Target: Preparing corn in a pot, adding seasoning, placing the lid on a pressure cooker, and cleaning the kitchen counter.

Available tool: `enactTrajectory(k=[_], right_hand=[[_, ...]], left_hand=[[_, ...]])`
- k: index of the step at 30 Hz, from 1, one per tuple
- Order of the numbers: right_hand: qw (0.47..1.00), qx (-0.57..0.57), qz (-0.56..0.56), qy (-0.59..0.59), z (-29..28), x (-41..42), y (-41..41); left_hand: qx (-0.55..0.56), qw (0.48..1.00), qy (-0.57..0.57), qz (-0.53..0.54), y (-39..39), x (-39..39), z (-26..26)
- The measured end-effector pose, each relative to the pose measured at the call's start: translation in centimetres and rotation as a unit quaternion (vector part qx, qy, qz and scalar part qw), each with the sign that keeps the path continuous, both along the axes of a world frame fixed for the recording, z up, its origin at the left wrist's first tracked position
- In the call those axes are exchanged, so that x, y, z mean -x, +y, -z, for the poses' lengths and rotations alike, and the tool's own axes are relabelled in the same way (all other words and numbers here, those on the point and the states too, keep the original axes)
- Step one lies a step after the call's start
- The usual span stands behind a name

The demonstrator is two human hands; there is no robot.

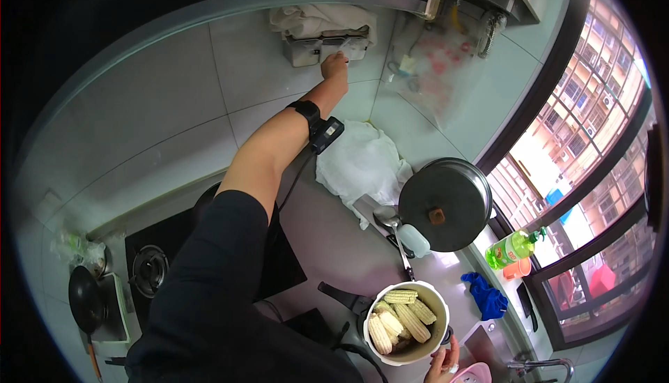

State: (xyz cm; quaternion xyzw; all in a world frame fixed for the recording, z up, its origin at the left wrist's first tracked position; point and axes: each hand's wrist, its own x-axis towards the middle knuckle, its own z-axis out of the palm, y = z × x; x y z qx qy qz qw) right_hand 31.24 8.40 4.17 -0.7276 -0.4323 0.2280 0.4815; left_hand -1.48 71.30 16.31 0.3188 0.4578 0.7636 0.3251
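My left hand (335,65) reaches up to a wall-mounted container (303,52) with several compartments and touches its front; whether the fingers grip anything there is unclear. A black device is strapped round that wrist. Low in the view, my right hand (444,363) is beside the small side handle (447,335) of a pressure cooker pot (369,346), its lower part cut off by the picture's edge. Pieces of corn on the cob (411,322) lie inside the lidless pot. The pot's long black handle (342,297) points to the upper left.
A white cloth (363,158) lies by the wall. Near it are a cleaver (367,206), a metal spoon (387,216) and a large dark round lid (444,200). Green soap bottle (509,249), blue cloth (486,297) and faucet (541,364) are right; gas hob (151,270) and wok (85,299) left.
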Motion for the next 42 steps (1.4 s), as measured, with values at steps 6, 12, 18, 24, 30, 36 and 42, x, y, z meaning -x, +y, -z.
enactTrajectory(k=[6,12,18,24,30,36,42], right_hand=[[0.999,0.025,-0.008,-0.041,0.0,-0.6,-0.9],[0.999,0.025,0.032,0.021,-0.5,0.1,-1.6],[0.996,0.077,0.05,0.02,1.6,-1.2,-2.6],[0.997,0.077,0.008,0.012,-0.8,0.6,-0.6],[0.991,0.129,-0.034,-0.008,-1.8,1.7,0.6],[0.992,0.127,-0.023,0.002,-1.4,1.6,1.1],[0.992,0.118,-0.033,0.025,-1.1,1.8,1.2]], left_hand=[[-0.002,0.925,0.345,-0.162,7.1,5.3,2.7],[0.083,0.92,0.384,-0.016,8.1,4.9,1.4],[-0.113,0.923,0.311,-0.196,-3.6,0.5,-5.9],[-0.093,0.735,0.481,-0.469,-1.6,14.1,-12.2],[-0.089,0.677,0.6,-0.418,-0.7,15.9,-14.1],[-0.243,0.651,0.649,-0.31,-6.6,11.2,-12.6],[-0.402,0.52,0.753,0.025,-15.7,7.3,-4.8]])
